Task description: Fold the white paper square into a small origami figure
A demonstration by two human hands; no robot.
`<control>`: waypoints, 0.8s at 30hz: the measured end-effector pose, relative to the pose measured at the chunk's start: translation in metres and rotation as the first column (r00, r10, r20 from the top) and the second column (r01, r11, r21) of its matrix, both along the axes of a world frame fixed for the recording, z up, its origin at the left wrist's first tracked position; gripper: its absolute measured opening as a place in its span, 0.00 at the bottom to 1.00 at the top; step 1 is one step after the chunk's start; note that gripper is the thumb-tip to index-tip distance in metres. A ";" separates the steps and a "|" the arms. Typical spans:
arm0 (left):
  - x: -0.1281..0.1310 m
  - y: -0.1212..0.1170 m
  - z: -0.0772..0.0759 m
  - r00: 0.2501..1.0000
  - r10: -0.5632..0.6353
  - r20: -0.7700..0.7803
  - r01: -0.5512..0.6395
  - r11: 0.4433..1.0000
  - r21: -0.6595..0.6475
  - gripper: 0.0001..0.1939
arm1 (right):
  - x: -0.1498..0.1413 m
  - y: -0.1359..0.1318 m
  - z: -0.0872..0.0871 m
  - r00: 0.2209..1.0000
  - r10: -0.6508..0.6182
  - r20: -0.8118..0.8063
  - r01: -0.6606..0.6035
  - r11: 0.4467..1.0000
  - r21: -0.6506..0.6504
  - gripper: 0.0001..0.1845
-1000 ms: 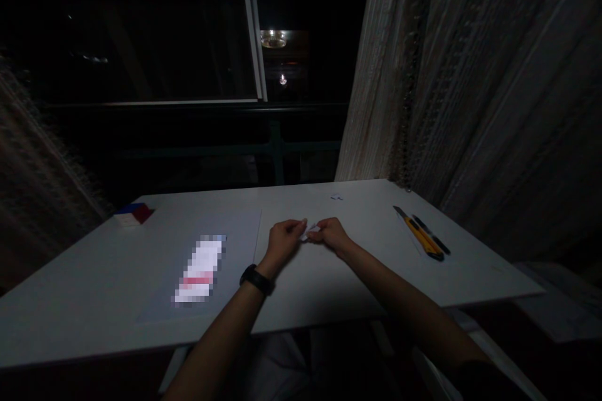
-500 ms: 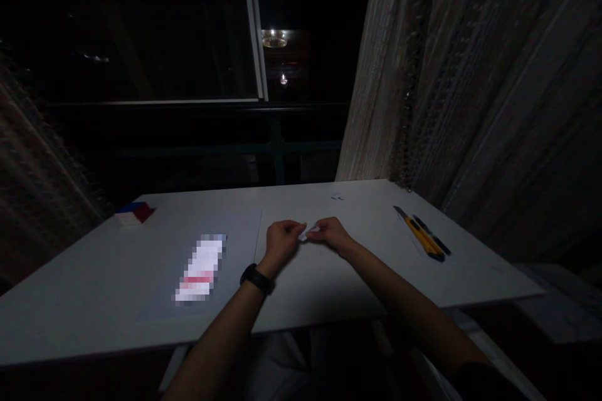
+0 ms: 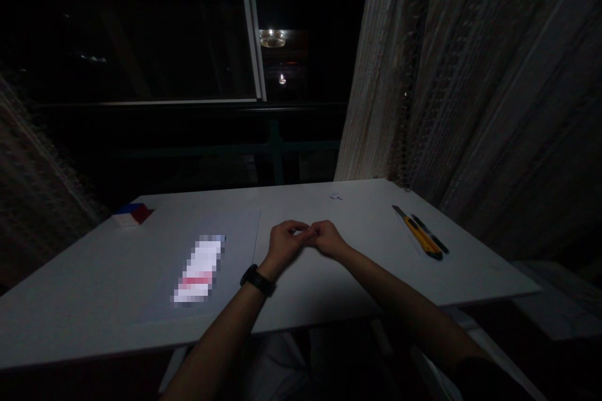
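My left hand (image 3: pixel 283 242) and my right hand (image 3: pixel 329 239) meet above the middle of the white table (image 3: pixel 329 288). Both are closed, thumbs and fingertips pinched together around a small piece of white paper (image 3: pixel 311 232). Fingers cover nearly all of the paper, so its shape cannot be made out. A dark watch (image 3: pixel 256 280) is strapped round my left wrist. Left of my hands lies a large pale sheet (image 3: pixel 239 244), and on it a phone with a lit, blurred screen (image 3: pixel 200 269).
At the right lie a yellow utility knife (image 3: pixel 424 241) and a black pen (image 3: pixel 430 233). Small paper scraps (image 3: pixel 335 197) lie near the back edge. A coloured cube (image 3: pixel 132 214) sits at the far left. Curtains (image 3: pixel 364 88) hang beside the dark window.
My hands have drawn closer together and now touch. The white paper, plainly visible between the fingertips before, is mostly covered by fingers. The view has shifted very slightly.
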State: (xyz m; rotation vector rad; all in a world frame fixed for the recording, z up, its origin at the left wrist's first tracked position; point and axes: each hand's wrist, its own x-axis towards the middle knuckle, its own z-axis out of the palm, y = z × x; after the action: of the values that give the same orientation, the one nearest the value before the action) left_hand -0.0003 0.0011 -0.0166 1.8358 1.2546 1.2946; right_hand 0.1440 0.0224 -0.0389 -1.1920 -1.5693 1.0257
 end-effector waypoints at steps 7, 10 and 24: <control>-0.002 0.004 0.000 1.000 0.006 0.024 -0.006 1.000 -0.005 0.10 | -0.002 -0.006 0.004 0.991 0.020 0.135 -0.035 0.993 0.109 0.08; -0.003 0.005 -0.002 0.998 0.042 0.039 -0.041 0.999 -0.009 0.12 | -0.002 -0.007 0.005 0.996 0.060 0.064 -0.068 0.989 0.129 0.12; -0.002 0.004 -0.001 0.999 -0.025 0.034 0.028 0.996 -0.087 0.17 | 0.000 -0.011 0.010 0.993 0.116 -0.001 -0.115 0.980 0.162 0.25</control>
State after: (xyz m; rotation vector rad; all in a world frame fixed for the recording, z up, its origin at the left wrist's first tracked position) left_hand -0.0024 0.0052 -0.0174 1.7573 1.2456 1.2313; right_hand 0.1440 0.0114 -0.0287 -0.9934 -1.6957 0.9567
